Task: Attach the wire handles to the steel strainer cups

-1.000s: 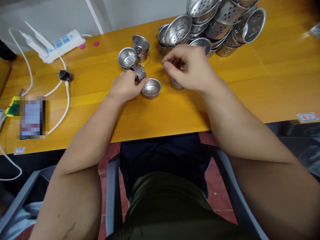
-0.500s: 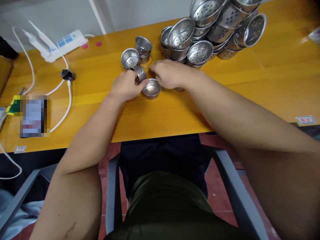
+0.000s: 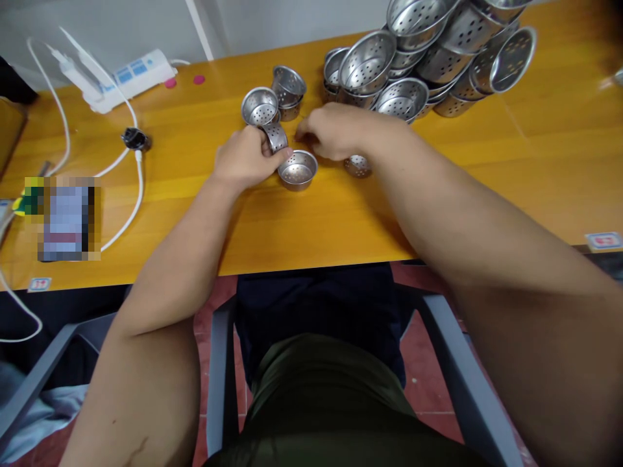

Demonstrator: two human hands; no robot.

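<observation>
My left hand (image 3: 248,155) is closed around a small perforated metal strainer cup (image 3: 276,137), which is tipped on its side. Just right of my left thumb, a shallow perforated cup (image 3: 298,172) stands upright on the table. My right hand (image 3: 333,133) hovers to the right of the held cup, its fingers curled together in a pinch; whatever they hold is too small to make out. Partly hidden below my right wrist is another perforated cup (image 3: 358,167). Behind my left hand stand an upright cup (image 3: 260,106) and a small stack of cups (image 3: 289,91).
A large pile of perforated metal cups (image 3: 442,58) rises at the back right of the wooden table (image 3: 302,237). On the left are a white power strip (image 3: 131,81), cables, a black plug (image 3: 135,139) and a blurred-out phone (image 3: 68,224). Chair arms flank my lap.
The view has shifted slightly. A thin wire loop seen near my right fingertips earlier no longer shows clearly. My left hand keeps its hold on the strainer cup.
</observation>
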